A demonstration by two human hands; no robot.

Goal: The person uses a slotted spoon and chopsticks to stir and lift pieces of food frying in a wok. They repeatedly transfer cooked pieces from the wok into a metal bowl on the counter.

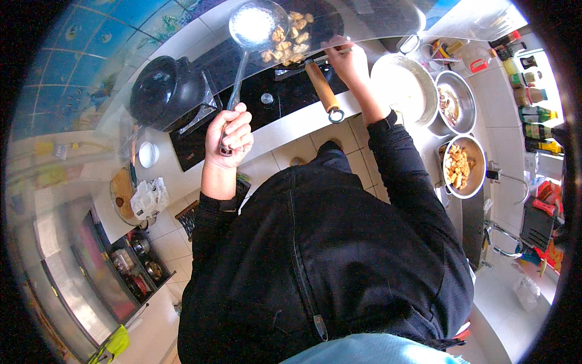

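My left hand [229, 134] is closed round the handle of a metal skimmer [258, 22], whose perforated bowl is over the left side of a frying pan [325, 20]. Browned food pieces [291, 43] lie beside and partly under the skimmer bowl. The pan's wooden handle [323, 88] points towards me. At the pan's right edge is my right hand [346, 57], its fingers bent; whether it holds something small cannot be told. To its right stands a large pot or bowl [404, 91] with pale contents, washed out by glare.
A black lidded pot [157, 91] stands left of the hob [268, 100]. Metal bowls [475, 107] are on the right counter, one with browned pieces [459, 166]. Bottles [529, 96] line the far right, near a sink tap [507, 236]. An open drawer [157, 282] juts out lower left.
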